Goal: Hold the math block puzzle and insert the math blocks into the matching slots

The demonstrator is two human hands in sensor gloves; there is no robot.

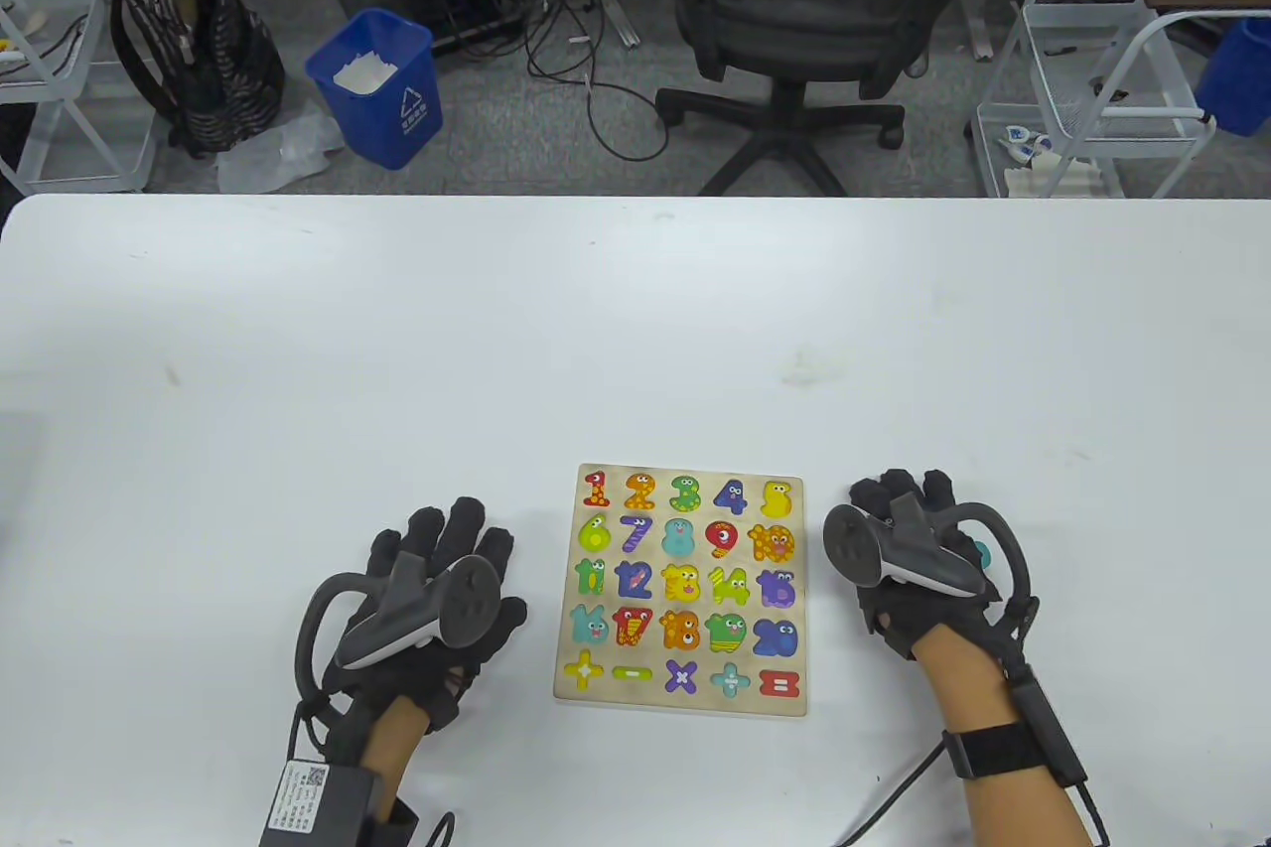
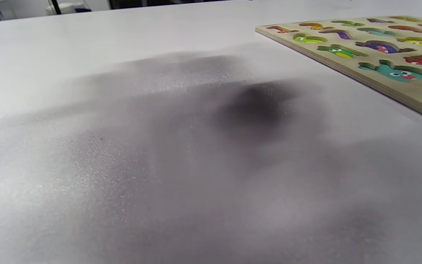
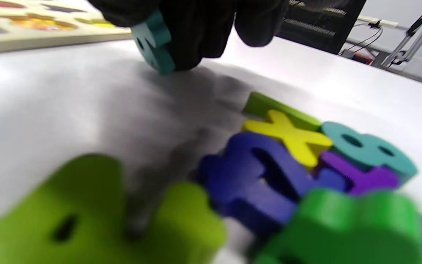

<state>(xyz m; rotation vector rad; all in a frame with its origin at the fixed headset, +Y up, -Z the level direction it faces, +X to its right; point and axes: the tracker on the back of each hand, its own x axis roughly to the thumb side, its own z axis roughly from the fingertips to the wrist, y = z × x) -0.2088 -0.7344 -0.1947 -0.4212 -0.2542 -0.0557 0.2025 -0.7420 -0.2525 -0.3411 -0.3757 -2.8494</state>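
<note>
Table point(image 1: 397, 321) first: we see one white surface carrying everything, with one wooden puzzle board point(image 1: 678, 589) lying flat at its six o'clock edge, between our two hands. We count twenty-five slots on it, five rows of five, and from above we cannot tell painted slot from seated block. Our left hand point(image 1: 427, 604) rests at the board's nine o'clock, fingers spread, flat on the table, touching nothing else; so the board is not yet held. Our right hand point(image 1: 909, 554) sits at the board's three o'clock, its grip pinched round one teal block point(image 3: 154, 40), just off the table. We judge the step to be the pick of a block. Next, we think, the left hand must steady the board while the right carries the teal piece to its matching slot. Loose blocks point(image 3: 288, 161) lie heaped near the wrist: we count at least seven, blur hiding any others
</note>
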